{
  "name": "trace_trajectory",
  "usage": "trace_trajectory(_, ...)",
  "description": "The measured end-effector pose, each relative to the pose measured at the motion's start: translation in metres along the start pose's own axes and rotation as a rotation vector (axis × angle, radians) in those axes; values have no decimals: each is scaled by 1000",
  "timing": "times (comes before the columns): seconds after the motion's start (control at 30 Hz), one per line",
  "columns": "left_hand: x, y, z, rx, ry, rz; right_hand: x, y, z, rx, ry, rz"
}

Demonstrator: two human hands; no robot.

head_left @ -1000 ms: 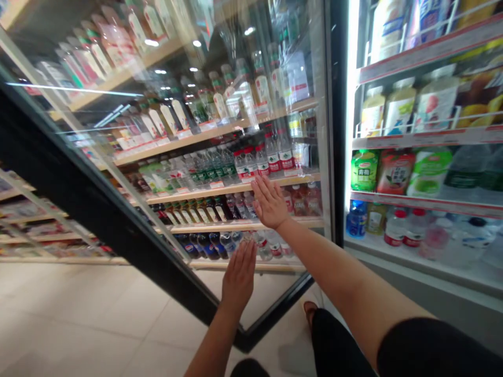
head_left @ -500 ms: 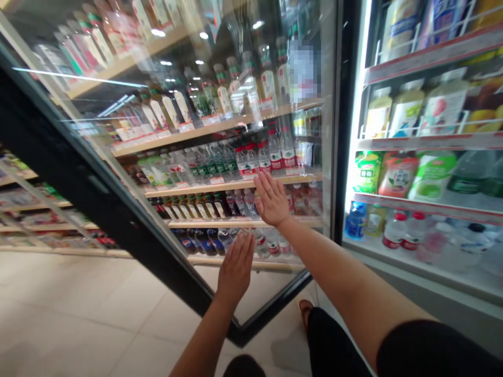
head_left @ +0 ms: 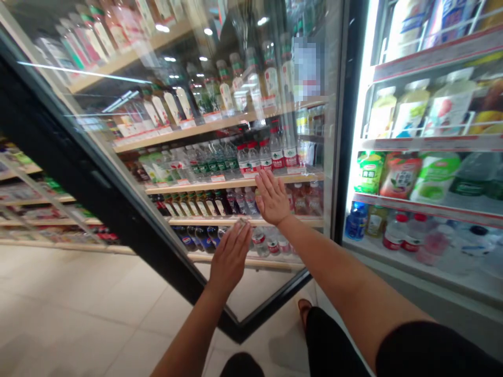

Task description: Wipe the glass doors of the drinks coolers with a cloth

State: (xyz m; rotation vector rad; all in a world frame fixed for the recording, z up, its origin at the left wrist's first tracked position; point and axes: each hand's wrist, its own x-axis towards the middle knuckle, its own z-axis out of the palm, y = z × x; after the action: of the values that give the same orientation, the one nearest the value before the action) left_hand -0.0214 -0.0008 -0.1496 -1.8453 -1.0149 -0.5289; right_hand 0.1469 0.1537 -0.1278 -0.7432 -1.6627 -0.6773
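Nearest: dark trouser knee (head_left: pixel 242 366) at bottom edge, brown shoe (head_left: pixel 303 309) on pale floor (head_left: pixel 78 303).

Left hand (head_left: pixel 228 256): flat, fingers straight and close together, low on the glass (head_left: pixel 255 288). Small pale patch at its fingertips; can't tell if object or reflection. Right hand (head_left: pixel 274 198): flat too, fingers a bit apart, higher and to the right. Both look to be touching the glass, exact contact hard to confirm. Grip: wide on both, nothing clasped.

Door: tilted in view, glass in black frame (head_left: pixel 271 307), standing out from the cooler (head_left: pixel 428 144) on the right. Both hands are over its lower half.

Status, my read: door is ajar, both hands are placed on it, no drink taken in hand. Amount left: can't tell from here.

Cooler, just beyond the right forearm: pouches (head_left: pixel 369 173) on one shelf, red-capped bottles (head_left: pixel 396 230) and a blue bottle (head_left: pixel 357 221) on the one below.

Farthest: wood shelves (head_left: pixel 204 186) with rows of bottles, seen through the glass, ceiling lights reflected over them. Upper labels blurred.
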Motion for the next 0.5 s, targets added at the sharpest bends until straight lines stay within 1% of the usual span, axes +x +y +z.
trace_trajectory(0.03, 4, -4, -3, 7, 0, 4, 0, 0, 0, -2, 6, -6)
trace_trajectory(0.07, 14, -13, -9, 27, 39, -29, 0, 1, 0, 2, 3, -10)
trace_trajectory(0.17, 55, -51, -32, 92, 220, -212, -1, 1, 0, 27, -28, -6)
trace_trajectory(0.2, 67, -60, -37, 92, 237, -265, -1, 1, -1, 34, -32, -1)
trace_trajectory(0.23, 76, -64, -39, 92, 252, -304, -1, 1, -1, 40, -35, 4)
trace_trajectory(0.27, 79, -64, -37, 89, 260, -313, -1, 1, -1, 46, -36, 8)
trace_trajectory(0.3, 78, -58, -32, 84, 258, -288, -1, 1, -1, 52, -40, 13)
trace_trajectory(0.33, 73, -49, -25, 78, 245, -225, -1, 1, -2, 59, -46, 18)
trace_trajectory(0.37, 65, -38, -17, 71, 224, -134, -1, 1, -3, 64, -47, 22)
trace_trajectory(0.43, 48, -20, -3, 48, 125, 61, 0, 1, -4, 68, -37, 18)
trace_trajectory(0.47, 43, -16, -1, 43, 84, 115, 0, 1, -5, 67, -27, 12)
trace_trajectory(0.5, 42, -17, -3, 46, 65, 130, 0, 1, -6, 64, -16, 5)
